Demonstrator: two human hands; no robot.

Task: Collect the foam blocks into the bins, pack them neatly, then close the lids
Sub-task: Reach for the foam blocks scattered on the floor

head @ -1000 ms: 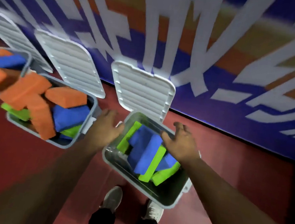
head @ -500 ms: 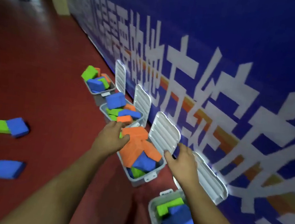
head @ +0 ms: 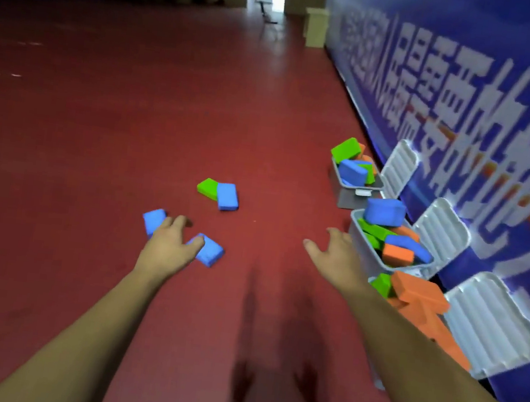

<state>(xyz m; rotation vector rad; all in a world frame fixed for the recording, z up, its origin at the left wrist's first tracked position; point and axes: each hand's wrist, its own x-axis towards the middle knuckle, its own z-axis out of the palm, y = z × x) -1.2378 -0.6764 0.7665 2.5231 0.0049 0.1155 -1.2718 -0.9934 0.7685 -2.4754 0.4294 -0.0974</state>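
Foam blocks lie loose on the red floor (head: 96, 146): a far blue block (head: 227, 197) touches a green block (head: 208, 187), and two nearer blue blocks (head: 210, 251) sit either side of the left hand (head: 167, 246). That hand reaches low over them with its fingers loose, grasping nothing. The right hand (head: 333, 256) is spread and empty, just beside the middle bin (head: 364, 249). This bin and the far bin (head: 352, 200) stand along the blue banner wall (head: 470, 92), heaped with blue, green and orange blocks, their white lids (head: 441, 232) raised against the wall. Nearest, orange blocks (head: 418, 296) pile before a third lid (head: 491, 329).
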